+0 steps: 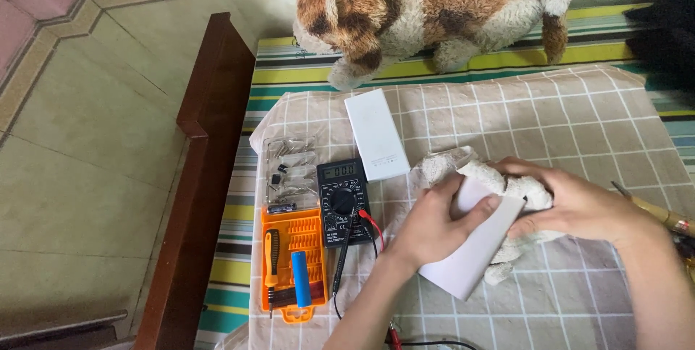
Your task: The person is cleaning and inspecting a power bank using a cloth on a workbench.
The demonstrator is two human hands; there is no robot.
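Surface: bed with a striped sheet (434,68), overlaid by a checked cloth (579,118) that carries the work items.
Left hand (434,223): fingers closed around the near edge of a flat white rectangular casing (474,263), thumb on top; firm grip.
Right hand (572,205): curled over a cream cleaning rag (463,169), pressing it against the far end of the white casing; grip closed on the rag.
Work item location: the white casing sits tilted between both hands, on the cloth, right of the multimeter.
Second casing: a matching white rectangular block (375,134) lies flat and untouched, just behind the multimeter.
Multimeter (342,201): black digital unit, display lit, leads (347,256) trailing toward the near edge; probes not applied to anything.
Screwdriver kit (291,263): orange tray, lid open, one driver with a black and orange handle seated in it; a blue cylindrical cell (301,279) rests on the tray.
Parts box (291,169): clear plastic, small components inside; contents too small to identify.
Background: brown and cream plush dog (434,10) at the head of the cloth; wooden bed rail (210,140) at left.
Progress, judged: tools are laid out and the casing appears still closed. Wiping is under way; no opening or metering is visible.
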